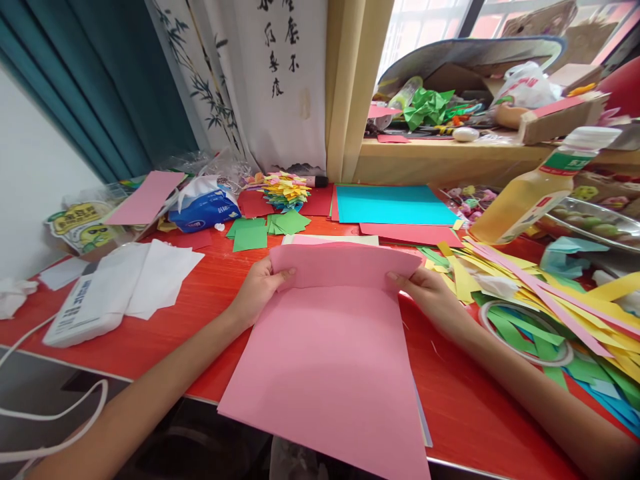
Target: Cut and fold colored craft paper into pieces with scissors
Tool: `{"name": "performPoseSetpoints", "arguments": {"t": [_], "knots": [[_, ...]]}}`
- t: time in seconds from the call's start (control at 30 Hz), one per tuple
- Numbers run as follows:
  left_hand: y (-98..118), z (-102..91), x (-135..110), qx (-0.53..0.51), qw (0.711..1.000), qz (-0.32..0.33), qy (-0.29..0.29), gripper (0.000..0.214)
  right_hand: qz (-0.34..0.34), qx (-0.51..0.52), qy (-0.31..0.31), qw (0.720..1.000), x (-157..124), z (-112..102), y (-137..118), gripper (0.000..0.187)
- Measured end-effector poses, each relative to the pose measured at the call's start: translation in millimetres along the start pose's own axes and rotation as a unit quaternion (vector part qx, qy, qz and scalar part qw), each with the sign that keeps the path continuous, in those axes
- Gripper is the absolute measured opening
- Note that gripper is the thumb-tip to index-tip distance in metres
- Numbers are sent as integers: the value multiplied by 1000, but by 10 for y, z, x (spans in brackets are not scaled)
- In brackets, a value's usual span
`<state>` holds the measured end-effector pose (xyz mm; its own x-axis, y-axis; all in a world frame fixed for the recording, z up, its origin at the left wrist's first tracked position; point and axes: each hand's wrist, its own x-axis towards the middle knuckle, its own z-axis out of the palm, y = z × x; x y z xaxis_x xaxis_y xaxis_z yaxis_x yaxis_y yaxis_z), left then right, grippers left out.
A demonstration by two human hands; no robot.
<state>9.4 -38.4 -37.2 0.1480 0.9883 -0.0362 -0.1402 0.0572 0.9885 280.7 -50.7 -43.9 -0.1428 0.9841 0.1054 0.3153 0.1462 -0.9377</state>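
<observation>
A large sheet of pink paper (pixel 325 373) lies before me, its near end hanging past the table's front edge. Its far end is bent over toward me in a wide flap. My left hand (pixel 263 283) pinches the flap's left end, thumb on top. On the right end, my right hand (pixel 423 287) grips the flap the same way. The fingers of both hands are mostly hidden behind the paper. Edges of other sheets show beneath the pink one, and a pale sheet (pixel 345 240) sticks out just beyond the flap.
Left on the red table (pixel 200 347) are a white power bank-like box (pixel 85 320), white papers and a blue tissue pack (pixel 205 207). Green squares (pixel 250 235) and blue paper (pixel 390 200) lie behind. Right stand a juice bottle (pixel 535 193), paper strips and a tape roll (pixel 567 357).
</observation>
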Motion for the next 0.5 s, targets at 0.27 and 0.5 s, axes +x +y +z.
{"name": "performPoseSetpoints", "arguments": {"t": [0.27, 0.5], "knots": [[49, 26, -7, 100, 994, 40, 14, 21, -27, -93, 78, 992, 7, -28, -55, 32], [255, -87, -27, 260, 960, 103, 0, 19, 5, 265, 181, 947, 82, -292, -121, 8]]}}
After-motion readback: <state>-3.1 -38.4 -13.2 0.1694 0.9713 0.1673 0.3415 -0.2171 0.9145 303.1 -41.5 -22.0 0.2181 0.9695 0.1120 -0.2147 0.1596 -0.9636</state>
